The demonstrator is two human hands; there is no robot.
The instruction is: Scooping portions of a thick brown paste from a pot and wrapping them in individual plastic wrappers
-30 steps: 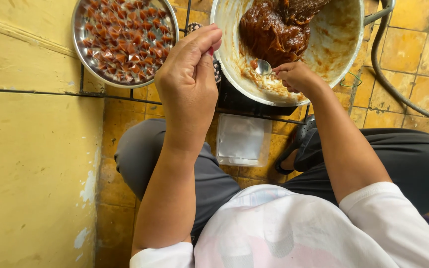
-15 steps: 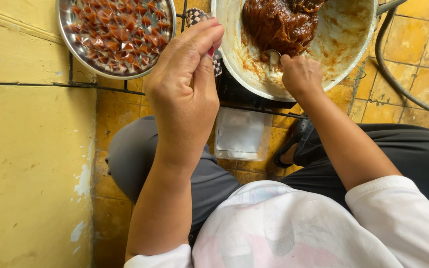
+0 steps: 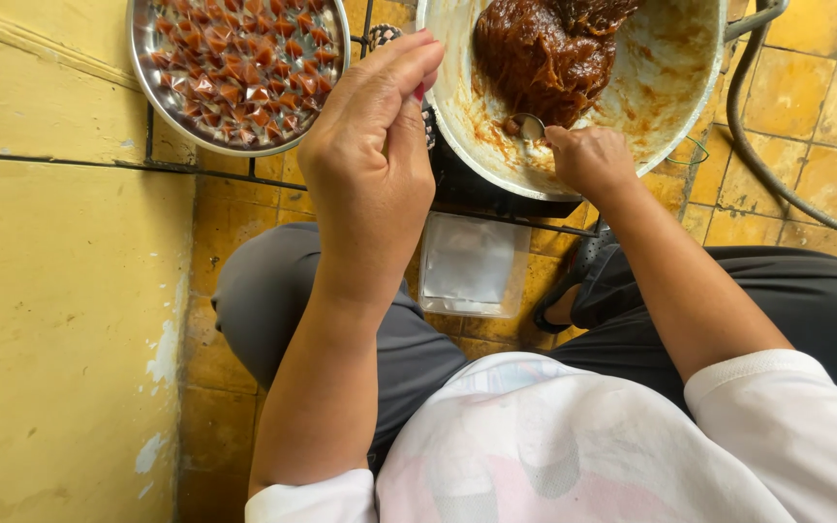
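The fingers point(image 3: 409, 73) of the left hand point(image 3: 370, 165) are drawn together at their tips, pinched on something small that shows only as a sliver of red at the fingertips; what it is cannot be told. At the far left a yellow painted wall point(image 3: 50, 320) runs down the view, chipped white in spots, with a dark seam across it. Beside it the floor point(image 3: 225, 203) is worn yellow-orange tile with dark joints. At the top left a round metal tray point(image 3: 142, 82) holds many small wrapped brown sweets point(image 3: 239, 63), packed close in one layer. The left hand is raised between that tray and the big pale pan point(image 3: 670, 87) at the top centre, whose inner wall is smeared brown. A dark brown sticky mass point(image 3: 544, 53) lies in the pan's upper part. The right hand point(image 3: 588, 160) rests at the pan's near rim, fingers closed around a metal spoon point(image 3: 530, 126). The spoon's bowl lies just below the mass and points up and left toward it, its long axis running back into the hand, where the handle is hidden. Below the pan a clear plastic packet point(image 3: 472, 266) lies on the tiles between the grey-trousered knees. At the far right a grey hose point(image 3: 758, 145) curves over the floor.
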